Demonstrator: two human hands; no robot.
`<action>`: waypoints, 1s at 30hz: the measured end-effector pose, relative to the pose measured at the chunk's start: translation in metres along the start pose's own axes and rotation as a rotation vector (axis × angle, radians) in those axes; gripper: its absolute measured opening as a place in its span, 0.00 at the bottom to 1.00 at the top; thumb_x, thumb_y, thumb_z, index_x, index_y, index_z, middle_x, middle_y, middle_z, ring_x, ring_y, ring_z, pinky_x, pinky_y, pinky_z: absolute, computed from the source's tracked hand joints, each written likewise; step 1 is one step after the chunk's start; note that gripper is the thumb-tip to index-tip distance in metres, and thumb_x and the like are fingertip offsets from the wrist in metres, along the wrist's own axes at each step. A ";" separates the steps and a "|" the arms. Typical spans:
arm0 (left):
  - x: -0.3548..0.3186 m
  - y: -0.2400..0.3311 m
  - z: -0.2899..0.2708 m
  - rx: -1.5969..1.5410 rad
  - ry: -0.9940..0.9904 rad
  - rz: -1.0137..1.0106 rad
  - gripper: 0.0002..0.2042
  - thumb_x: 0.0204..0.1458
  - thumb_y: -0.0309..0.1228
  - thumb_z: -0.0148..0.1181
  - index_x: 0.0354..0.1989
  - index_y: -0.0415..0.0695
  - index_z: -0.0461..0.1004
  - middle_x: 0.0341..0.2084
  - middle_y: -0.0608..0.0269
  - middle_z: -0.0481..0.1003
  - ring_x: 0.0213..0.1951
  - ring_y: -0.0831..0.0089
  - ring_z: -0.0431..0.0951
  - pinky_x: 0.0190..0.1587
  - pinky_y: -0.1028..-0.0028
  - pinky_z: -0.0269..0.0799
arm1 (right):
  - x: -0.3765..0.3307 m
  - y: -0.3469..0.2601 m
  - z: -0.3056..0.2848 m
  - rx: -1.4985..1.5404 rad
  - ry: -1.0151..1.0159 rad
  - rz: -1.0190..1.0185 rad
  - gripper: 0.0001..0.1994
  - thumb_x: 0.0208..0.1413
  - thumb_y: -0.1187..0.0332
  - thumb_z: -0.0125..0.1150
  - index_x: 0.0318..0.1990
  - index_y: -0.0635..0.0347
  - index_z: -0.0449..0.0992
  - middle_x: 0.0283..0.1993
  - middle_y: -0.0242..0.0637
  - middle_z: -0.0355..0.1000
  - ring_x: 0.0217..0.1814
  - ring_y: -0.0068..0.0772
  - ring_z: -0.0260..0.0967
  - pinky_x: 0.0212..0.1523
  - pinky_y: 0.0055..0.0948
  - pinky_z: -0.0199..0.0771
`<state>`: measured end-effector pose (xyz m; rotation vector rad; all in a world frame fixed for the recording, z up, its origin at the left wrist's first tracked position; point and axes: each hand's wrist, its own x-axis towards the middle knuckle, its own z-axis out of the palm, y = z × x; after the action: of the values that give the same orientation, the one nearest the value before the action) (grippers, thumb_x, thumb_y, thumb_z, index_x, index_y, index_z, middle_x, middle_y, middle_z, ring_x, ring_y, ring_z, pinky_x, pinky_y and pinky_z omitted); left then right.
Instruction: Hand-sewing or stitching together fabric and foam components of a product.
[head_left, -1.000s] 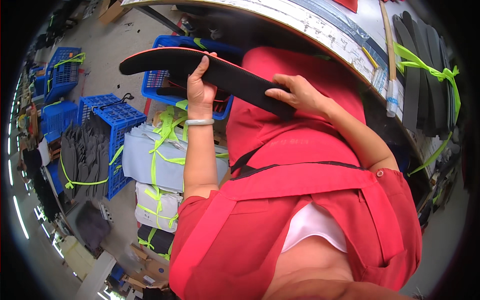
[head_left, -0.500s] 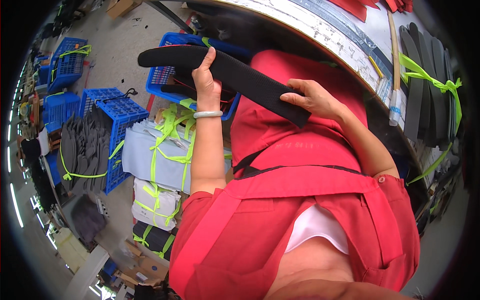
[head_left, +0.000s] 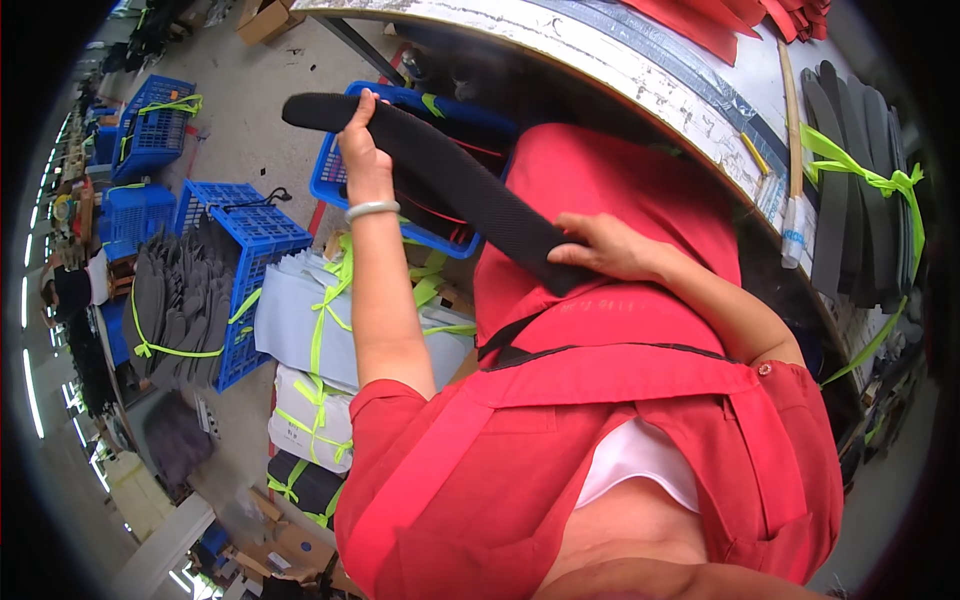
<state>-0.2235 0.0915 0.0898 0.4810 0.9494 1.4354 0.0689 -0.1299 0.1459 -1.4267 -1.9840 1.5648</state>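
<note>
A long, curved strip of black mesh fabric [head_left: 450, 170] slants across in front of me, rounded at its far left end. My left hand [head_left: 365, 155] is closed on it near that end, the thumb lying on top. At the nearer right end, my right hand [head_left: 605, 245] pinches the strip, thumb above and the other fingers partly hidden. Beneath the strip stands a blue plastic basket [head_left: 328, 178] holding dark pieces, some with red edges. The strip's near end lies over my red apron [head_left: 620, 190].
A worktable [head_left: 600, 65] with a worn white top runs along the far right. On it lie red fabric [head_left: 690, 28], a yellow cutter [head_left: 754, 155] and tied dark strips [head_left: 860, 190]. To the left are blue crates [head_left: 250, 240] and tied light-grey bundles [head_left: 300, 310].
Both hands have shifted left and the right one nearer to me, carrying the strip along. The strip now slants more steeply, and more of the basket's contents show behind it.
</note>
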 end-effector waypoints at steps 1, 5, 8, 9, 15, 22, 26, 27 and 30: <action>0.007 0.012 0.008 0.015 0.006 0.005 0.07 0.46 0.26 0.69 0.28 0.38 0.77 0.25 0.60 0.78 0.27 0.71 0.78 0.33 0.73 0.76 | 0.001 0.000 0.002 -0.013 -0.051 -0.033 0.21 0.58 0.53 0.57 0.48 0.62 0.70 0.38 0.54 0.74 0.43 0.53 0.72 0.43 0.41 0.70; 0.003 0.053 0.059 0.200 -0.123 0.059 0.07 0.45 0.27 0.70 0.29 0.38 0.78 0.24 0.61 0.77 0.24 0.71 0.77 0.29 0.74 0.75 | 0.007 0.011 -0.027 -0.141 -0.017 -0.061 0.20 0.58 0.53 0.57 0.48 0.60 0.73 0.38 0.51 0.75 0.44 0.51 0.73 0.44 0.40 0.70; -0.036 0.043 0.080 0.643 -0.421 -0.087 0.07 0.47 0.30 0.69 0.30 0.42 0.77 0.23 0.65 0.77 0.26 0.75 0.77 0.30 0.75 0.75 | 0.016 0.006 -0.059 -0.032 0.293 -0.175 0.15 0.62 0.60 0.54 0.50 0.62 0.71 0.41 0.40 0.73 0.40 0.31 0.72 0.45 0.30 0.71; -0.059 0.026 0.087 0.717 -0.486 -0.137 0.08 0.46 0.30 0.69 0.31 0.42 0.77 0.23 0.66 0.77 0.26 0.76 0.77 0.30 0.76 0.74 | 0.023 0.001 -0.068 0.024 0.438 -0.313 0.15 0.63 0.62 0.53 0.52 0.60 0.69 0.41 0.35 0.71 0.40 0.24 0.67 0.44 0.26 0.69; -0.154 -0.040 0.102 0.923 -0.878 -0.333 0.13 0.48 0.30 0.67 0.39 0.37 0.77 0.31 0.65 0.78 0.32 0.79 0.76 0.38 0.78 0.71 | 0.045 -0.029 -0.077 0.124 0.643 -0.347 0.16 0.56 0.57 0.60 0.41 0.62 0.74 0.29 0.44 0.72 0.33 0.35 0.72 0.36 0.30 0.71; -0.159 -0.070 0.103 0.570 -0.766 -0.296 0.07 0.54 0.28 0.62 0.34 0.36 0.79 0.27 0.71 0.77 0.29 0.86 0.73 0.32 0.83 0.69 | 0.047 0.001 -0.055 0.410 0.660 -0.056 0.14 0.58 0.60 0.59 0.31 0.64 0.75 0.18 0.31 0.65 0.22 0.22 0.59 0.24 0.25 0.64; -0.160 -0.082 0.095 0.746 -0.874 -0.267 0.06 0.52 0.28 0.64 0.30 0.37 0.79 0.24 0.73 0.76 0.27 0.87 0.71 0.30 0.83 0.67 | 0.043 0.003 -0.046 -0.004 0.710 -0.229 0.18 0.59 0.54 0.55 0.30 0.62 0.77 0.21 0.40 0.70 0.24 0.33 0.67 0.31 0.31 0.69; -0.163 -0.085 0.093 0.750 -0.876 -0.278 0.06 0.52 0.28 0.64 0.30 0.37 0.79 0.24 0.73 0.76 0.27 0.87 0.71 0.30 0.83 0.67 | 0.047 0.007 -0.046 0.004 0.711 -0.221 0.18 0.59 0.54 0.55 0.30 0.62 0.77 0.21 0.40 0.70 0.24 0.33 0.67 0.31 0.31 0.69; -0.167 -0.089 0.092 0.710 -0.790 -0.380 0.08 0.52 0.30 0.65 0.29 0.38 0.79 0.22 0.74 0.75 0.25 0.88 0.70 0.26 0.84 0.65 | 0.056 0.021 -0.052 0.262 0.592 -0.154 0.20 0.61 0.52 0.53 0.36 0.62 0.77 0.23 0.37 0.69 0.27 0.28 0.69 0.31 0.30 0.70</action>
<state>-0.0757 -0.0562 0.1154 1.2079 0.8021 0.4371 0.0887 -0.0549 0.1286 -1.3832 -1.4453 1.1122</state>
